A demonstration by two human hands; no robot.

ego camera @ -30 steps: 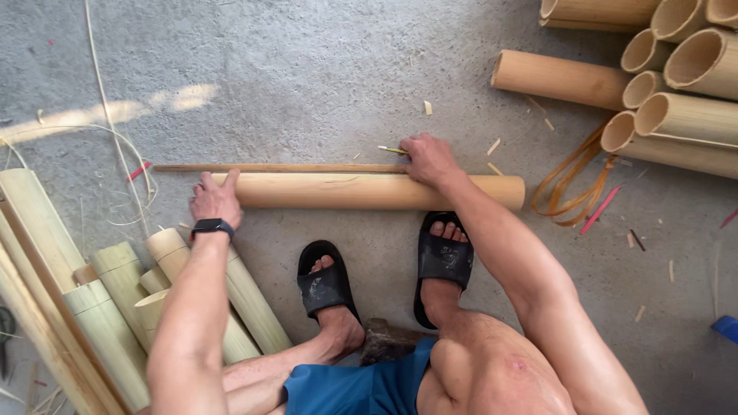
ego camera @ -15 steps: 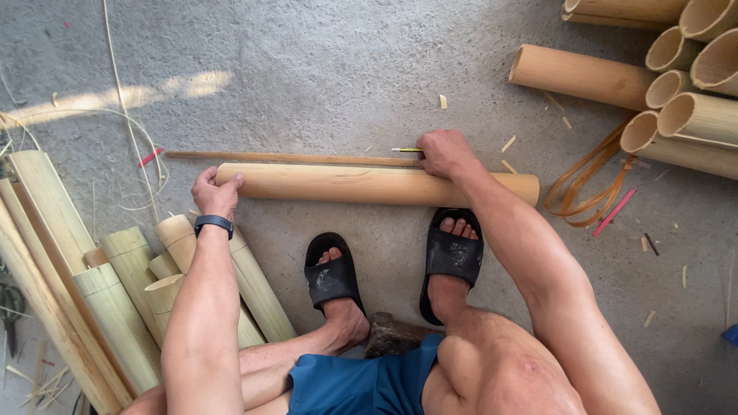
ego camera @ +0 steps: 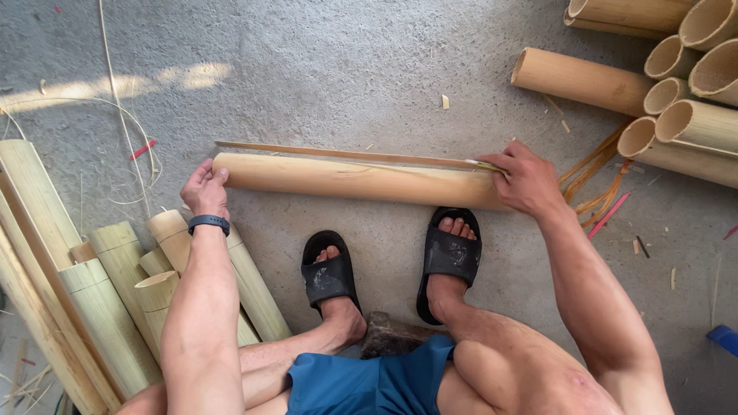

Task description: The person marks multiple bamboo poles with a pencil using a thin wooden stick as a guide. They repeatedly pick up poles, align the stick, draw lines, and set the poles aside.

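Observation:
A long pale bamboo tube lies crosswise on the concrete floor in front of my feet. My left hand presses on its left end, fingers curled over the rim; a dark band sits on that wrist. My right hand rests on the tube's right end and pinches a small pale sliver there against a thin bamboo strip that lies along the tube's far side. Both feet wear black slide sandals just below the tube.
Split greenish bamboo sections are stacked at the lower left. A pile of round bamboo tubes lies at the upper right, with orange-brown shavings beside it. Thin strands trail at the upper left. A blue object sits at the right edge.
The view has shifted slightly, so the tube sits a little lower and further right in view. Both hands remain at the tube's ends.

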